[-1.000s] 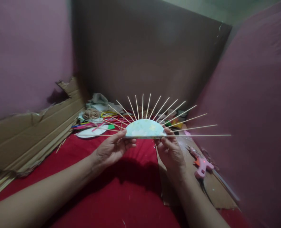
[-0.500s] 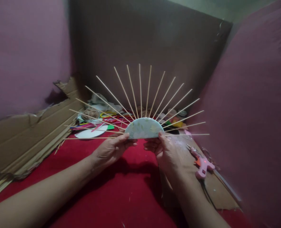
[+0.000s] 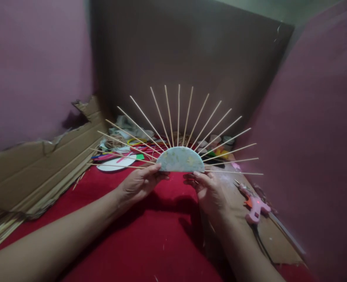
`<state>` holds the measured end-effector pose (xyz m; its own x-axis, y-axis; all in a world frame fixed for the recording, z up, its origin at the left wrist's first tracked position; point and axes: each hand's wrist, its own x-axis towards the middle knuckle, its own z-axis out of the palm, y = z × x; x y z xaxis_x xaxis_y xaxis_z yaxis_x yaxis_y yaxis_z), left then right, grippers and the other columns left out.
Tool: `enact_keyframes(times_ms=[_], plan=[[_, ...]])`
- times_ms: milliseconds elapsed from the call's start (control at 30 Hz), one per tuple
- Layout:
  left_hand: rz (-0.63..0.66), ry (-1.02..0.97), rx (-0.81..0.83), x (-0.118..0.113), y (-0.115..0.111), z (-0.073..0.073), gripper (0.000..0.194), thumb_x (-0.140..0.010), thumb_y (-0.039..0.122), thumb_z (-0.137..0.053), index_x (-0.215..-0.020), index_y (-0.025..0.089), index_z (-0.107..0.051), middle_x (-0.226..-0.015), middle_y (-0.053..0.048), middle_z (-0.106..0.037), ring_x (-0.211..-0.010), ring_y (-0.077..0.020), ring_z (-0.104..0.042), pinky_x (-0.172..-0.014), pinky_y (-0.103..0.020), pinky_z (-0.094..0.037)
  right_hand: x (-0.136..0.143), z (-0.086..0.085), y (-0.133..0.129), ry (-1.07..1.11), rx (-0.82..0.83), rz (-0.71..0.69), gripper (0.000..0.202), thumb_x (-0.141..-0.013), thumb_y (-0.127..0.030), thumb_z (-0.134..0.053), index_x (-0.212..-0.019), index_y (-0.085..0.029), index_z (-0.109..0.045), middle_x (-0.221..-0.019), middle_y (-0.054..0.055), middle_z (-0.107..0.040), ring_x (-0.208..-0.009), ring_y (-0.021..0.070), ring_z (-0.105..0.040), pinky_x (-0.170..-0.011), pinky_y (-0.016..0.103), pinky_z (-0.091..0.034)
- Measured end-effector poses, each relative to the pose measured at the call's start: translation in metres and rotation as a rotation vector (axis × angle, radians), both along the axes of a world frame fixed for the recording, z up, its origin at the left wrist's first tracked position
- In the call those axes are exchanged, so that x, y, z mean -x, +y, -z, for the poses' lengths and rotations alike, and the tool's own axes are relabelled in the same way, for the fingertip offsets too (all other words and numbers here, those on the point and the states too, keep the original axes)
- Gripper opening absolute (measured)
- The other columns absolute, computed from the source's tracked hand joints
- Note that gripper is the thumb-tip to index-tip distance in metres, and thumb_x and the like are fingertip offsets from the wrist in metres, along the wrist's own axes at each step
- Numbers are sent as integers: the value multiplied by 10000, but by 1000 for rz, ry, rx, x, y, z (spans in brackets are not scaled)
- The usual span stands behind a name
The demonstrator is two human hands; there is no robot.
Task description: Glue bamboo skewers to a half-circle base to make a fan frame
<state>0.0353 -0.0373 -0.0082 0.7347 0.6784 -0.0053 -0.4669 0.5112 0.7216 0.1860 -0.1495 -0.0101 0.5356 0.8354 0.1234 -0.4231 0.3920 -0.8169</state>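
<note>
Pale blue-green half-disc (image 3: 180,159) with fanned thin sticks (image 3: 179,113) held upright at frame centre, lower corners pinched by fingers of left hand (image 3: 141,184) and right hand (image 3: 210,192); pink glue gun (image 3: 256,207) seen lower right.

Head-worn view, forward and down

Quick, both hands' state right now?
Left hand: closed on the pale patterned half-disc.
Right hand: closed on its other end.

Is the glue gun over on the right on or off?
On, it seems: a red light glows on the pink glue gun, lying on the brown board.
</note>
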Motion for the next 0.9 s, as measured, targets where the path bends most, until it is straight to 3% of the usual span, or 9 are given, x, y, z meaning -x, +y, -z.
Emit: enact_keyframes(times_ms=[200,267,367,433,667,900], plan=[[61,-27,-139,0,4,5,279,-731,114,-691,-1006,74,-685,-967,-93,-675,-780,-153,-637,-732,-264,-547,-6,0,2,233,-44,-109,193,-683,-263,-753,-850,-190,-689,-781,21,-735,-650,176,-685,-576,296,-564],[75,-27,-142,1,4,5,327,-725,177,-724,-1037,96,-667,-898,-63,-662,-711,-131,-618,-640,-244,-536,-7,1,2,269,-33,-114,200,-666,-256,-776,-841,-199,-696,-772,20,-740,-657,181,-690,-598,310,-578],[67,9,-36,3,2,3,330,-703,338,-765,-941,140,-652,-701,1,-604,-531,-96,-542,-438,-209,-443,-7,2,2,301,-20,-113,259,-604,-257,-827,-826,-196,-707,-773,28,-746,-681,198,-698,-618,327,-590],[63,33,22,4,0,0,351,-670,380,-786,-894,158,-631,-677,14,-597,-468,-89,-513,-380,-201,-393,-8,4,2,297,-19,-117,289,-586,-271,-841,-833,-191,-715,-777,34,-747,-684,202,-698,-632,331,-591],[64,44,82,3,-1,-2,274,-741,236,-700,-968,110,-615,-738,-45,-646,-523,-140,-607,-402,-228,-443,-9,12,5,299,16,-148,281,-589,-300,-839,-821,-207,-709,-794,27,-750,-737,215,-701,-731,378,-573],[72,28,199,5,-1,-3,145,-783,192,-653,-911,147,-602,-743,-58,-674,-473,-170,-626,-350,-222,-431,-5,18,6,249,-10,-190,242,-639,-295,-814,-830,-197,-703,-843,37,-753,-782,218,-698,-785,388,-553]])
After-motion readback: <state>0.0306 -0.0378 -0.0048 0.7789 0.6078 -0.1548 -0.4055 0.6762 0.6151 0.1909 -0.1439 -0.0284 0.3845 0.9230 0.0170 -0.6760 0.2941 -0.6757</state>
